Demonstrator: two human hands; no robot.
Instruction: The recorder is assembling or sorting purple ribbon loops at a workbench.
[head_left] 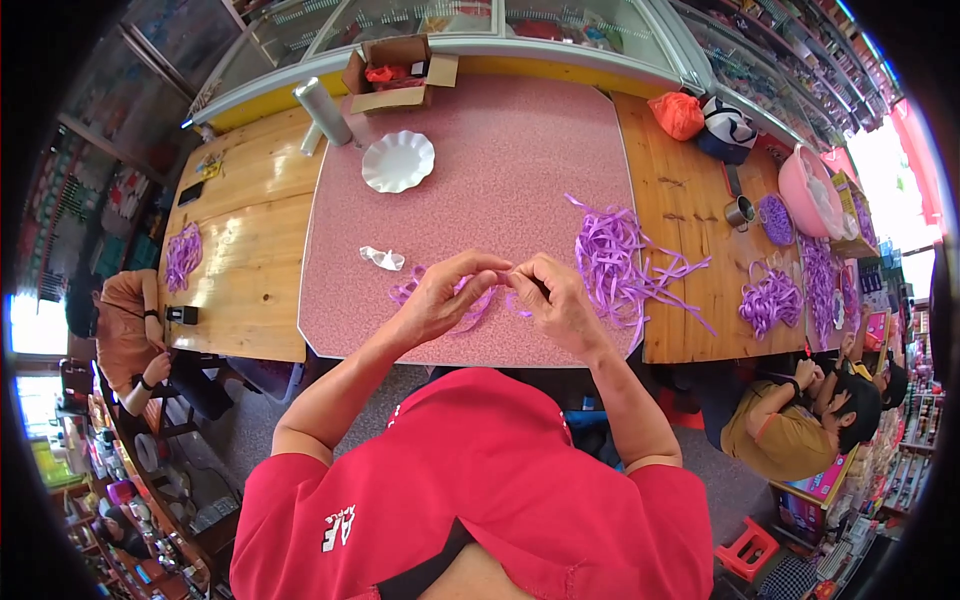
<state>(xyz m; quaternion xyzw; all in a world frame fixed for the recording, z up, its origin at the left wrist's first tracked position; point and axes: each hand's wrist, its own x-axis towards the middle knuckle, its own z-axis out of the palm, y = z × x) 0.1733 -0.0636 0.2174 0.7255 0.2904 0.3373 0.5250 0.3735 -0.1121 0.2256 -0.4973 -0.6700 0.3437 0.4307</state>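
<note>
One person point(130, 330) in an orange-brown top is sitting at the far left, beside a left wooden tabletop point(250, 200) where a purple bundle point(184, 255) and a black phone point(190, 193) are lying. On the pink tabletop point(510, 170), a silvery roll point(322, 110) is standing near an open cardboard box point(388, 99), and a white fluted plate point(398, 162) is resting nearer the middle. A small whitish item point(382, 259), its kind unclear, is lying just left of the wearer's hands. The left hand point(450, 290) is pinching a purple ribbon point(478, 312), its grip drawn together on it, while the strip is curving over the tabletop below. The right hand point(552, 295) is meeting it fingertip to fingertip, its grip also closing on the ribbon. A tangled ribbon pile point(610, 260) is spreading just to the right, some strands reaching over the right wooden tabletop point(665, 165), where a metal cup point(739, 212), another ribbon bundle point(770, 300) and a pink basin point(808, 190) are sitting.
</note>
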